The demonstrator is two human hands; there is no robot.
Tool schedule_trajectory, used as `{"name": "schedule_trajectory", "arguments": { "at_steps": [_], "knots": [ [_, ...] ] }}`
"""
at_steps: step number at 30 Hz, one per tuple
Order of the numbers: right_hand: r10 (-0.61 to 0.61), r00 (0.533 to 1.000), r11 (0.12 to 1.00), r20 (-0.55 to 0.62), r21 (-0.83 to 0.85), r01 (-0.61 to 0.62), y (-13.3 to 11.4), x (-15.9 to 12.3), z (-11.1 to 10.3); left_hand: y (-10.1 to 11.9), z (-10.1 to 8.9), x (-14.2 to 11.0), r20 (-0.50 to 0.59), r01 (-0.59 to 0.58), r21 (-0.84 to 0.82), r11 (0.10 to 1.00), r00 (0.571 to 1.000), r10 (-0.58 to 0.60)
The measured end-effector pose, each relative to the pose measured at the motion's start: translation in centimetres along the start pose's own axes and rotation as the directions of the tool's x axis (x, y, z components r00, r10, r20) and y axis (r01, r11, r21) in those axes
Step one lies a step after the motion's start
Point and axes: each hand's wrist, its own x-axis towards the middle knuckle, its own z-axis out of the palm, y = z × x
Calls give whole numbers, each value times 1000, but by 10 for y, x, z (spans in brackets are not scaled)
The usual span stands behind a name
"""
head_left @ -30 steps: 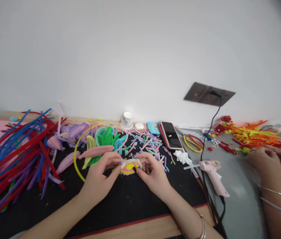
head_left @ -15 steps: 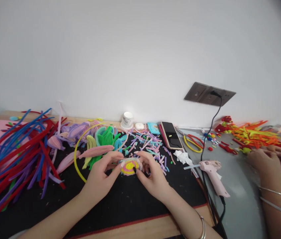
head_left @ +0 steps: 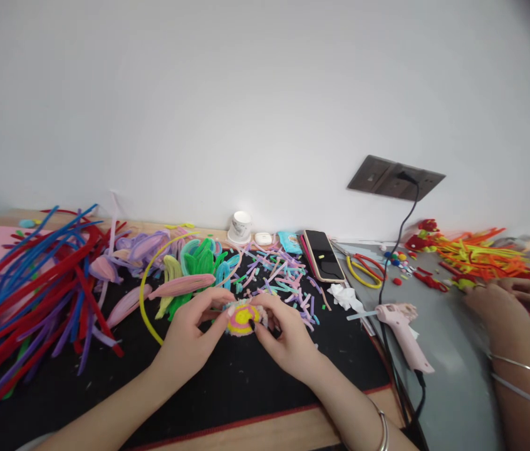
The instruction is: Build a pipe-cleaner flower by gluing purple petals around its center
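Note:
Between my two hands is a small round pipe-cleaner disc [head_left: 241,320], coiled in yellow and pink with a pale fuzzy rim. My left hand [head_left: 198,338] pinches its left edge between thumb and fingers. On the opposite edge, my right hand [head_left: 288,341] grips it, the dark-nailed thumb resting on the face. The disc is held above the black mat [head_left: 218,394]. Just beyond my fingers lie cut pipe-cleaner bits [head_left: 277,269] in pastel colours. Green pipe-cleaner leaves [head_left: 203,258] and a pink petal [head_left: 183,285] sit close to my left hand.
Long red and blue pipe cleaners [head_left: 65,282] pile up at left. A paper cup [head_left: 240,227], phone [head_left: 324,255] and pliers [head_left: 366,269] stand toward the wall. A corded glue gun [head_left: 403,332] lies right, near a co-worker's hands [head_left: 500,307] and orange pipe cleaners [head_left: 485,254].
My right fingers have shifted slightly left over the disc's edge, and the disc has tilted a little. The co-worker's hands have moved slightly.

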Motion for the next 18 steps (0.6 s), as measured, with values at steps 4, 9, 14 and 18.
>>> {"name": "schedule_trajectory", "arguments": {
  "at_steps": [4, 9, 14, 18],
  "knots": [
    [11, 1000, 1000, -8, -2, -11, 0, 0, 0, -1, 1, 0, 0, 25, -12, 1000, 1000, -25],
    [43, 999, 999, -12, -8, -43, 0, 1, 1, -1, 1, 1, -11, 48, -22, 999, 999, -49],
    [26, 1000, 1000, -17, 4, -26, 0, 1, 1, -1, 2, 2, -24, 65, -50, 997, 998, -66],
    [21, 1000, 1000, -18, 5, -21, 0, 1, 1, 0, 2, 3, -45, 73, -63, 995, 996, -76]
  ]
}}
